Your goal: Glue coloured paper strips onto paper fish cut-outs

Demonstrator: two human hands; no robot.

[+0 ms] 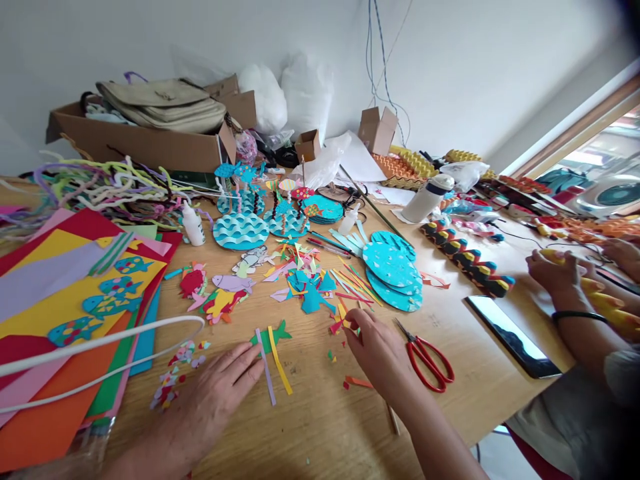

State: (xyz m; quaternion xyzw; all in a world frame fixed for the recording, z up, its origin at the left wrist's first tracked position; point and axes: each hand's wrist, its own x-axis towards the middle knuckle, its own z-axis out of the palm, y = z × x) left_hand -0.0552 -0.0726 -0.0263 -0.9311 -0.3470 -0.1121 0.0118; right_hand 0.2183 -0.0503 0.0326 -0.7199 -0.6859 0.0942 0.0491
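Note:
A green paper fish (273,339) lies on the table with a lilac strip (267,373) and a yellow strip (281,363) across it. My left hand (233,373) lies flat, its fingertips on the fish's left end and beside the lilac strip. My right hand (375,343) is among small paper scraps (341,319), thumb and fingers bent together at yellow and red bits; what they pinch is hidden. Beyond it are thin coloured paper strips (357,283). Red-handled scissors (429,360) lie to the right of this hand.
Coloured paper sheets (60,280) with blue paper fish are at left, and a white cable (165,322) loops over them. Blue discs (395,267), a glue bottle (193,225) and a phone (513,337) lie around. Another person's hand (555,273) works at right.

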